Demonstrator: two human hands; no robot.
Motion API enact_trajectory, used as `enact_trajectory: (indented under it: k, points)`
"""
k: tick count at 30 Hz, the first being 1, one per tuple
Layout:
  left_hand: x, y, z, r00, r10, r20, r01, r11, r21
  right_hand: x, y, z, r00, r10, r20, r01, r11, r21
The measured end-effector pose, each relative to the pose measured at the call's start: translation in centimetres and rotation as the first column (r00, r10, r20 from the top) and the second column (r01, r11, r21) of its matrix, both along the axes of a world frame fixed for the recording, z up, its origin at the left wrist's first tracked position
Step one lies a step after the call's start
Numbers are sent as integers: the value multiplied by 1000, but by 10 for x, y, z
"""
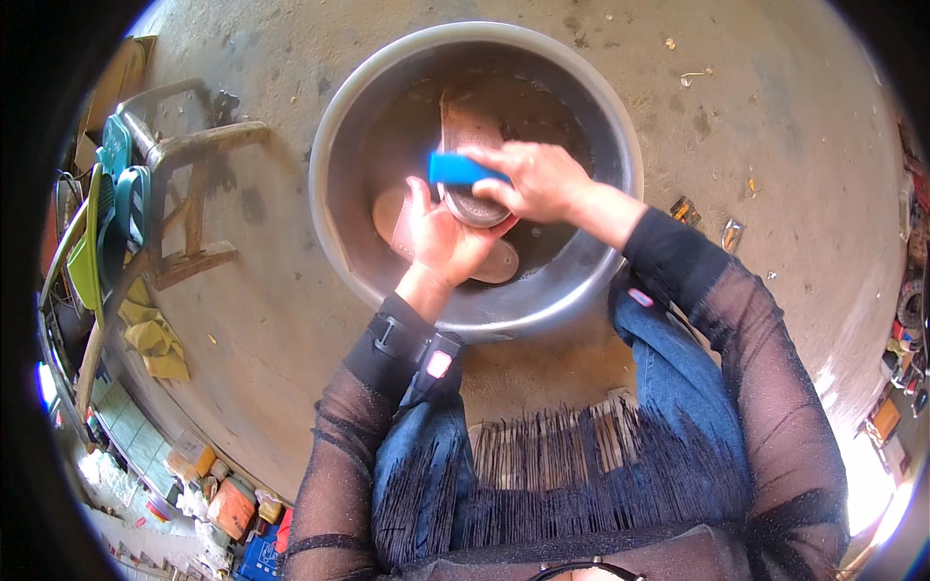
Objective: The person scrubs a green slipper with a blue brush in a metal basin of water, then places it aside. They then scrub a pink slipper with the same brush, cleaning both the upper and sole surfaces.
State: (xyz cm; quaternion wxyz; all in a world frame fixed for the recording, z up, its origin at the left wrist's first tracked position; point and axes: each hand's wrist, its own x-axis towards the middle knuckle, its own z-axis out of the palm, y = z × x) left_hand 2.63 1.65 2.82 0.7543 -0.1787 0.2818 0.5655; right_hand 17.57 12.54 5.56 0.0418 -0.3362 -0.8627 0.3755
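A wide round metal basin (476,330) holds water in front of me. My right hand (541,178) grips a blue scrubbing brush (465,169) against a light-coloured slipper (468,127). Beneath that slipper's near end, my left hand (450,243) supports it, palm up, thumb raised. Another slipper (498,263) lies lower in the basin, partly hidden by my left hand; a pale rounded end (389,214) shows left of that hand. Whether this end belongs to the same slipper I cannot tell. The brush's bristles are hidden.
At left stands a wooden stool (211,138), beside green and teal plastic slippers or basins (87,254) that I cannot tell apart. A yellow cloth (156,334) lies on the floor below. Small wrappers (732,234) lie right of the basin. Boxes and bags (232,505) crowd the lower left.
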Motion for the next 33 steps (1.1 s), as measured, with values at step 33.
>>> enact_trajectory:
  k: [33]
  points:
    - [-22,-20,-31,988,-90,122,83,995,61,17,-65,-27,985,-54,-161,-8,931,-364]
